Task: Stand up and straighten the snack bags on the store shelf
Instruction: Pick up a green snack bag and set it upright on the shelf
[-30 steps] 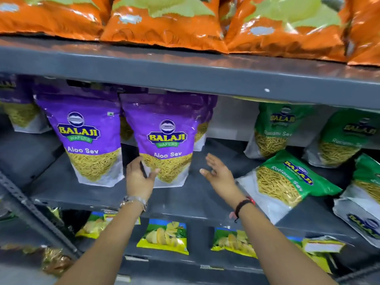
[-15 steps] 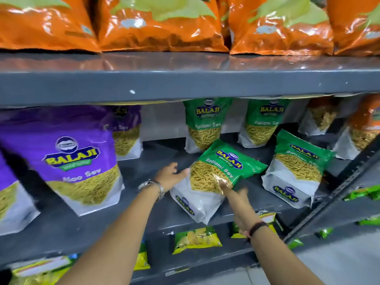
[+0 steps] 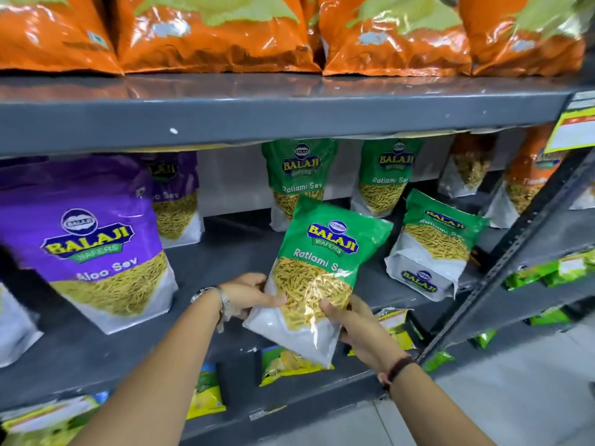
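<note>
Both hands were closed on 1 green Ratlami Sev bag [image 3: 325, 272] in front of the middle shelf [image 3: 225, 249]. The left hand [image 3: 249, 296] gripped the bag's lower left edge, with the thumb on the front face and the other fingers behind it. The right hand [image 3: 357, 329] gripped the lower right corner from below, thumb on the clear window. The bag was between the 2 hands, lifted near the front edge of the shelf, and it tilted with its top to the right and far side. Whether its bottom touched the shelf could not be told.

To the right of it, a second green Ratlami Sev bag [image 3: 434, 243] leaned backward on the same shelf, apart from the hands. At the far side of the shelf 2 more green bags stood upright: 1 [image 3: 297, 175] directly behind the held bag, and another [image 3: 386, 175] to its right. At the left, a large purple Aloo Sev bag [image 3: 93, 243] stood near the front, and a smaller-looking purple bag [image 3: 175, 197] stood behind it. Orange bags [image 3: 528, 181] stood at the far right, partly hidden by the shelf post [image 3: 528, 236].

On the upper shelf [image 3: 257, 114] there was a row of large orange snack bags [image 3: 219, 37]. The left wrist carried a metal watch [image 3: 222, 300], the right wrist a dark band [image 3: 397, 368].
</note>
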`<state>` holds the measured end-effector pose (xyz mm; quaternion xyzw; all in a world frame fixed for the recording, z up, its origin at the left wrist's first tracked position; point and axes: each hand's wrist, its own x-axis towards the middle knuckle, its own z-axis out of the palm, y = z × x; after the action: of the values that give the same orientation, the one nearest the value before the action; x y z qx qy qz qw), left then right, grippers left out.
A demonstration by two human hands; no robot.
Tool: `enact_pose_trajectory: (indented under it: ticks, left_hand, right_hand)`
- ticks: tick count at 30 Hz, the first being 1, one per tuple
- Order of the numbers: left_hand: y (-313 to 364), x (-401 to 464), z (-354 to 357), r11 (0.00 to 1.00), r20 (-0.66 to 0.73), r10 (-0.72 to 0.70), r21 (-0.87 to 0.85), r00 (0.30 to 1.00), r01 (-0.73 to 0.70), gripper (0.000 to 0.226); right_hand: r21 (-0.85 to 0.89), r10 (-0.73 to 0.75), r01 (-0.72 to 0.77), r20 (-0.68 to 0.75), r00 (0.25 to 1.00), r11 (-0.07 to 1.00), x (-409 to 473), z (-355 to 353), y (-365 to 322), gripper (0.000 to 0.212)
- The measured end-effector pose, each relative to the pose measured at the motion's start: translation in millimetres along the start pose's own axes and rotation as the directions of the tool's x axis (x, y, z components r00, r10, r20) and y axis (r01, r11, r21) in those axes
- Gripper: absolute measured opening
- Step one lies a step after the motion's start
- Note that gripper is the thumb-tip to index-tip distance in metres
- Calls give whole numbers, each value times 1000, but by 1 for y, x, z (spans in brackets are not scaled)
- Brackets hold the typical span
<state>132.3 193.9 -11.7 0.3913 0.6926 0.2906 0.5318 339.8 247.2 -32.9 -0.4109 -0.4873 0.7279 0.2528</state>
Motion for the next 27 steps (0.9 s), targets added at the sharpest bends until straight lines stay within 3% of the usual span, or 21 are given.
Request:
enact_pose_trajectory:
  ticks: [2, 7, 11, 19, 27]
  left_hand:
    - [-4, -21, 12, 998, 21, 49, -35, 999, -49, 33]
    - [-3, -52, 41, 950, -144, 298, -55, 944, -308, 77]
    - [13, -65, 52, 920, -225, 391, 59, 893, -388, 52]
    - [14, -33, 40, 936, -389, 351, 133, 852, -326, 69]
    - [16, 33, -2, 943, -608, 331, 201, 721, -264, 74]
  right_hand:
    - [-37, -99, 101, 38, 994, 994, -17, -7, 2, 32]
    - [-69, -312, 321, 116, 943, 945, -47, -22, -8, 47]
    - [-75, -374, 388, 151, 915, 919, -50, -29, -19, 51]
    - [-305, -358, 400, 184, 915, 865, -6, -23, -38, 49]
    - [-374, -346, 408, 222, 911, 833, 87, 3, -67, 61]
